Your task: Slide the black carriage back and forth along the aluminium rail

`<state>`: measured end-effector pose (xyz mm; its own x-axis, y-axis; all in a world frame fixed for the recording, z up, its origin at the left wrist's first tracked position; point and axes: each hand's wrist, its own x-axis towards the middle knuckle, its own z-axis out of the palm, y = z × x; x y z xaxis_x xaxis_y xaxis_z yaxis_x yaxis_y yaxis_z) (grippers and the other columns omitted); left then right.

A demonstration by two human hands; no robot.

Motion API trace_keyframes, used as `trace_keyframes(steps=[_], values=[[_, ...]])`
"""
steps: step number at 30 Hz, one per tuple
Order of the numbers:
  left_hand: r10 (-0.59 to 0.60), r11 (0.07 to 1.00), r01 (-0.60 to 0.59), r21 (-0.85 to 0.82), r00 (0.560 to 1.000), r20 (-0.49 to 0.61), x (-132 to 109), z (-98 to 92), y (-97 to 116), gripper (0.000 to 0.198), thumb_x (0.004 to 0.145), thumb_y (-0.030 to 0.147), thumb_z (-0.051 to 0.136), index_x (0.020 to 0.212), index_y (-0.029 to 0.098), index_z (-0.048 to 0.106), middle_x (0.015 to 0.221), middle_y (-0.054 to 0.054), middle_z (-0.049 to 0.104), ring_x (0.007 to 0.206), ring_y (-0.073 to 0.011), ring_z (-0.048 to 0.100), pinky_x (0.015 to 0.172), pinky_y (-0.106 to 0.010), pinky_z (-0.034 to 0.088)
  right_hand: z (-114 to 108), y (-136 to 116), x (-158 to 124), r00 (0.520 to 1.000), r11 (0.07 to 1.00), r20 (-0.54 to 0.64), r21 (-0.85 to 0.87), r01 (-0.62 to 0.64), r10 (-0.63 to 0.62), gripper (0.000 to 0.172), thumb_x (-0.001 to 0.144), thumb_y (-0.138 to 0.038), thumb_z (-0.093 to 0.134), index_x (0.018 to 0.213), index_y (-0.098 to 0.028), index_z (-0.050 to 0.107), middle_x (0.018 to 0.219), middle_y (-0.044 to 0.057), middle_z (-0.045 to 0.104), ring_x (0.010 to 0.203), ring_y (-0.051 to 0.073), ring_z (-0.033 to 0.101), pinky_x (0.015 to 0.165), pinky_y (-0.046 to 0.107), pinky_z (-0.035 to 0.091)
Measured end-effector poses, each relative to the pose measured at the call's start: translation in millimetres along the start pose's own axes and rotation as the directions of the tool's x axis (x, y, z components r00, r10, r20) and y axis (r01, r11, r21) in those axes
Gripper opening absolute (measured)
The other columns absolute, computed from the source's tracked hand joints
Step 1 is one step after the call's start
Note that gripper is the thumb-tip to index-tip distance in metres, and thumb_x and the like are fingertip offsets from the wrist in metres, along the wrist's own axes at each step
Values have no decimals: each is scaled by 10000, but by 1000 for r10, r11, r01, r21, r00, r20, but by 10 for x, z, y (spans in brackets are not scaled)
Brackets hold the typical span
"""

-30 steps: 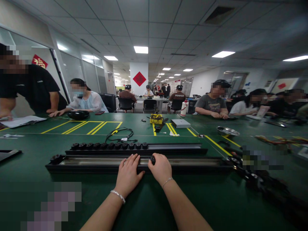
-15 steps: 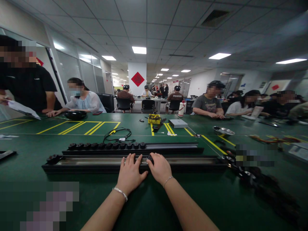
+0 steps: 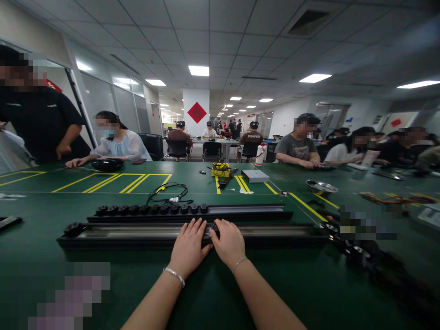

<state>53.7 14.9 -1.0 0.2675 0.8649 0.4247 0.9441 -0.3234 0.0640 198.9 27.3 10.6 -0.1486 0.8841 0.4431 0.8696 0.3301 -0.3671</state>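
Two long black rails lie across the green table. The near rail (image 3: 137, 233) has one black knob at its left end (image 3: 70, 227). My left hand (image 3: 189, 245) rests flat on this rail, fingers stretched out. Beside it, my right hand (image 3: 228, 243) is closed around a small black knob (image 3: 214, 227) sitting on the rail. The far rail (image 3: 247, 211) carries a row of several black knobs (image 3: 151, 208) along its left half.
A black cable (image 3: 168, 192), a yellow box (image 3: 221, 169), a grey flat box (image 3: 255, 176) and a metal dish (image 3: 321, 186) lie beyond the rails. Dark parts pile at the right (image 3: 364, 261). Several people sit or stand around the table.
My hands have drawn closer together, the right one sliding the knob slightly left along the rail. The standing person at left lifted the papers off the table.
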Motion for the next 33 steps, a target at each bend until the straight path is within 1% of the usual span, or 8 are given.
trace_keyframes(steps=[6,14,19,30,33], values=[[-21,1000,21,21,1000,-16,4,-8,26,550,758,424,540,1273,255,447,1352,-71,451,1274,-256,348,1054,-441,254,6,3,15,1000,1000,-9,15,-3,3,355,828,-350,440,1106,-179,581,1109,67,622,1106,193,498,987,315,275],[-29,997,29,72,1000,-12,19,31,81,519,778,421,511,1274,280,451,1353,-103,443,1256,-300,368,1029,-459,279,-8,-8,35,1000,1000,-2,-10,4,-4,313,823,-326,444,1061,-189,595,1088,65,625,1080,187,508,956,311,304],[-44,996,43,78,999,2,26,38,85,514,791,461,486,1276,295,446,1368,-94,427,1264,-292,357,1038,-448,264,-23,-16,42,1000,1000,12,-26,15,-15,310,821,-326,438,1037,-178,605,1084,81,624,1067,191,514,940,309,321],[-78,996,76,55,996,31,35,11,106,513,789,472,480,1276,316,443,1380,-79,412,1275,-293,337,1036,-446,254,-18,-12,40,1000,1000,-2,-2,10,-10,315,815,-312,441,1045,-173,607,1082,75,626,1056,195,519,953,307,324],[-86,995,85,50,996,22,34,2,110,509,786,468,485,1273,324,444,1368,-80,427,1275,-288,336,1035,-439,253,-9,-6,42,1000,1000,-9,1,10,-10,308,815,-309,442,1034,-174,611,1071,74,630,1056,192,521,957,305,323]])
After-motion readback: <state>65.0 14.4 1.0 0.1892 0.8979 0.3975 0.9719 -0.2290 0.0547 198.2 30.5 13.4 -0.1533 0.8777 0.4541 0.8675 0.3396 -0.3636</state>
